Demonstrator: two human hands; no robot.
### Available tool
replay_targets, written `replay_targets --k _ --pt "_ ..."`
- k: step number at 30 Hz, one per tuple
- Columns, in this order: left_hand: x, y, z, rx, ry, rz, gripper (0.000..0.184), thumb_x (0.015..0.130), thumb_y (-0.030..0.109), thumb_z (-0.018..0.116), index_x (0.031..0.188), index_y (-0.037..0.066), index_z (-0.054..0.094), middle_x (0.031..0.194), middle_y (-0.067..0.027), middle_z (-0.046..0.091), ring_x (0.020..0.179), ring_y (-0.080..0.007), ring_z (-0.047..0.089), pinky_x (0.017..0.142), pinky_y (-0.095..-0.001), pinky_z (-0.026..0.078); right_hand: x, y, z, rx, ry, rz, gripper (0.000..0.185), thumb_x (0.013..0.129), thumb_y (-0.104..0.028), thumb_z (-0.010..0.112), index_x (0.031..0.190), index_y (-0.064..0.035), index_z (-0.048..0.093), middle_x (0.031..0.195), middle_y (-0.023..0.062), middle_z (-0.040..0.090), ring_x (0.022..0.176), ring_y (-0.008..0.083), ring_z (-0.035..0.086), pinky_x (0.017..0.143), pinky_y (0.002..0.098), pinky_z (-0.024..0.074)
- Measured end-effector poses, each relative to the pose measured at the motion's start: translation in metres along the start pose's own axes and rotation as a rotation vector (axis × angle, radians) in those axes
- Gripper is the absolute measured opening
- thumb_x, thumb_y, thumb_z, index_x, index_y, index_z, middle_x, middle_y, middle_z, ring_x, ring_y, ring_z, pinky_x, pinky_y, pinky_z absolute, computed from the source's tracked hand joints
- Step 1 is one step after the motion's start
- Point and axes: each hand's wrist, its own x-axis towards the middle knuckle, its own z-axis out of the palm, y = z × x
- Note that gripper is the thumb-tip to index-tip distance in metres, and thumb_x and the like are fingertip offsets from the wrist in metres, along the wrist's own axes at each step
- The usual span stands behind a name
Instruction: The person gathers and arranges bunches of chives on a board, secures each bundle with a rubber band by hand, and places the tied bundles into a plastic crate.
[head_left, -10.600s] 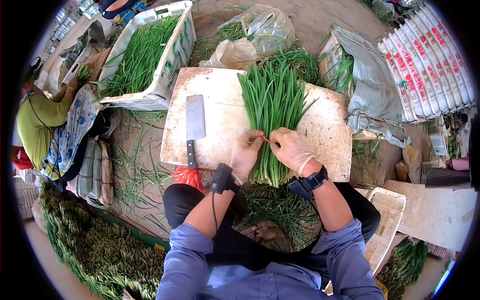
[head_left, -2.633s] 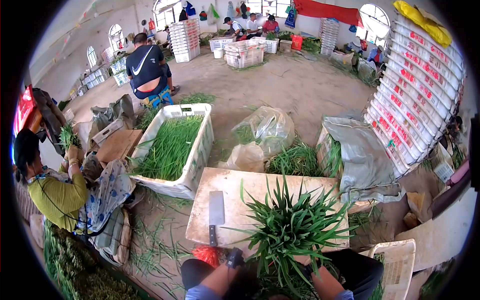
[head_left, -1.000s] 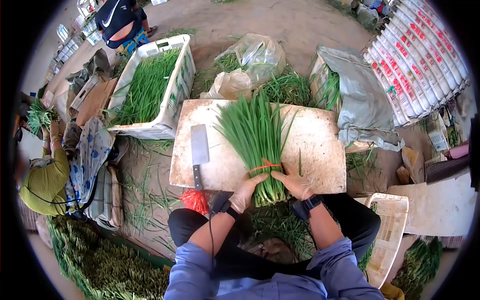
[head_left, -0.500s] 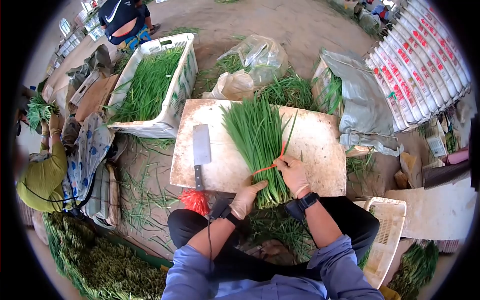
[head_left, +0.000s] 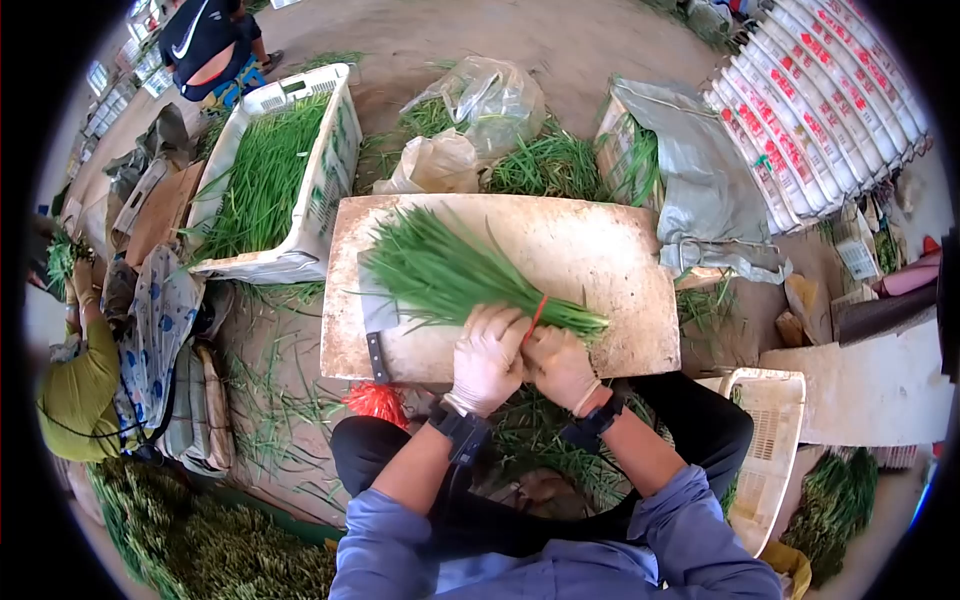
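Already a red tie point(head_left: 537, 315) rings the chive bundle point(head_left: 455, 272), any knot hidden; left hand point(head_left: 488, 360) clasps the bundle, right hand point(head_left: 560, 366) unclear in grip.

Produce workshop, with a tall crate stack point(head_left: 815, 115) and heaped greens point(head_left: 215, 540).

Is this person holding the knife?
No, the knife lies on the board, its handle apart from both hands, which are at the green bundle.

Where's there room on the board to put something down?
There's bare room on the right of the board, between the green bundle and the right edge. The left is crowded: that bundle lies over part of the cleaver. The left hand and right hand fill the front middle.
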Motion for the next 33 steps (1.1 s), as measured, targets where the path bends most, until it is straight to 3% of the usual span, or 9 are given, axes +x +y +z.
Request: replay_targets --k 2,6,10,16,19,20,23,26,33 --pt "0.009 0.005 -0.012 0.082 -0.185 0.106 0.072 0.079 0.002 0.064 0.150 0.008 0.054 0.157 -0.0167 0.050 0.152 -0.0375 0.040 0.126 -0.0602 0.025 -0.014 -0.012 0.003 -0.011 -0.098 -0.014 0.011 0.080 -0.017 0.071 0.088 -0.0110 0.066 0.087 0.0055 0.062 0.083 0.0271 0.063 0.073 0.0417 0.0492" --pt "-0.001 0.005 -0.011 0.318 -0.429 0.199 0.081 0.081 0.009 0.066 0.160 0.008 0.044 0.167 -0.0181 0.039 0.157 -0.0356 0.034 0.128 -0.0610 0.019 -0.042 -0.026 0.016 0.024 -0.160 -0.006 0.010 0.079 -0.016 0.070 0.087 -0.0120 0.067 0.085 0.0048 0.062 0.081 0.0266 0.063 0.073 0.0414 0.0496" --pt "-0.010 -0.001 0.013 0.445 -0.453 0.202 0.083 0.084 0.016 0.068 0.162 0.007 0.040 0.167 -0.0188 0.039 0.158 -0.0346 0.033 0.127 -0.0634 0.017 -0.062 -0.034 0.022 -0.014 -0.225 0.013 0.005 0.082 -0.018 0.069 0.083 -0.0127 0.068 0.081 0.0045 0.062 0.080 0.0265 0.063 0.073 0.0417 0.0499" --pt "-0.009 -0.013 0.033 0.416 -0.483 0.071 0.083 0.085 0.021 0.070 0.160 0.007 0.039 0.153 -0.0168 0.052 0.143 -0.0328 0.049 0.122 -0.0596 0.030 -0.054 -0.044 0.016 0.299 -0.051 0.172 0.012 0.088 -0.020 0.071 0.083 -0.0104 0.066 0.082 0.0067 0.062 0.081 0.0292 0.065 0.073 0.0427 0.0513" --pt "-0.007 -0.015 0.036 0.452 -0.428 0.108 0.085 0.083 0.023 0.073 0.159 0.006 0.040 0.143 -0.0157 0.057 0.135 -0.0317 0.053 0.118 -0.0562 0.035 -0.042 -0.039 -0.007 0.325 -0.120 0.076 0.013 0.090 -0.020 0.072 0.085 -0.0092 0.068 0.084 0.0075 0.063 0.081 0.0301 0.065 0.073 0.0432 0.0525" --pt "-0.005 -0.013 0.031 0.414 -0.464 0.104 0.088 0.080 0.024 0.075 0.158 0.005 0.040 0.140 -0.0166 0.057 0.134 -0.0327 0.052 0.118 -0.0552 0.036 -0.043 -0.031 -0.014 0.308 -0.260 0.048 0.010 0.091 -0.020 0.072 0.091 -0.0105 0.070 0.086 0.0071 0.065 0.080 0.0288 0.066 0.072 0.0429 0.0535" --pt "-0.006 -0.011 0.027 0.397 -0.470 0.099 0.096 0.074 0.026 0.081 0.158 0.005 0.040 0.142 -0.0166 0.056 0.136 -0.0335 0.051 0.118 -0.0550 0.035 -0.021 -0.014 -0.062 0.262 -0.131 0.169 0.008 0.091 -0.019 0.072 0.096 -0.0133 0.072 0.088 0.0060 0.066 0.080 0.0283 0.066 0.072 0.0409 0.0544" --pt "-0.004 -0.005 0.023 0.455 -0.493 0.107 0.106 0.068 0.029 0.087 0.159 0.005 0.038 0.144 -0.0157 0.054 0.136 -0.0333 0.050 0.118 -0.0546 0.035 -0.029 0.027 -0.061 -0.153 -0.112 0.178 0.018 0.086 -0.014 0.078 0.104 -0.0159 0.076 0.098 0.0055 0.067 0.094 0.0311 0.066 0.079 0.0436 0.0555" --pt "-0.007 0.002 0.020 0.516 -0.480 0.102 0.118 0.062 0.037 0.094 0.163 0.014 0.036 0.155 -0.0159 0.047 0.151 -0.0383 0.037 0.119 -0.0693 0.029 -0.025 0.043 -0.069 -0.107 -0.282 0.042 0.013 0.083 -0.017 0.078 0.096 -0.0167 0.076 0.099 0.0028 0.064 0.097 0.0290 0.064 0.079 0.0434 0.0529"
